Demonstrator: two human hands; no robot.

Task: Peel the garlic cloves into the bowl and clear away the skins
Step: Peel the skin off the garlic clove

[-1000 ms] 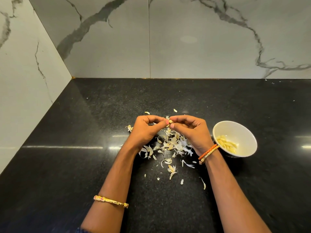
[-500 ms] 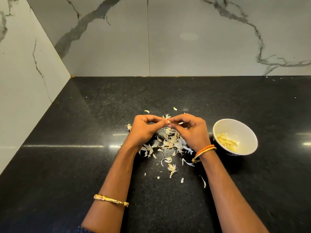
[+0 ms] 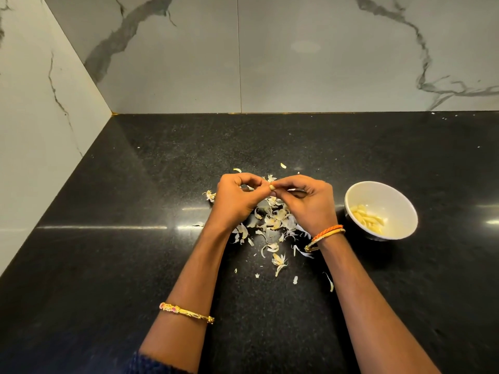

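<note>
**Two hands pinch one garlic clove above the pile of skins**

On the left forearm sits a gold bangle (image 3: 186, 312), far back from the fingers. The left hand (image 3: 235, 201) is curled, and its fingertips (image 3: 260, 184) are pressed together on the left side of a small garlic clove (image 3: 272, 187). The clove is held in the air between the fingertips of both hands, and only its pale end shows.

Under the fingers and a little toward the person lies the pile of garlic skins (image 3: 272, 222), spread on the black countertop (image 3: 135, 252). Some loose flakes lie beyond the fingers, and some lie nearer to the person, between the two forearms.

The right hand (image 3: 307, 203) is curled too, and its fingers pinch the right side of the same clove, so the fingertips of the two hands nearly touch each other. Whether skin is on the clove cannot be told. On the right wrist there is an orange bracelet (image 3: 328, 230), with a gold one just beside it.

To the right of the right hand, near but apart, stands the white bowl (image 3: 388, 190). Inside it lie peeled cloves (image 3: 368, 218), pale yellow, on the side of the bowl nearest to the fingers.
</note>
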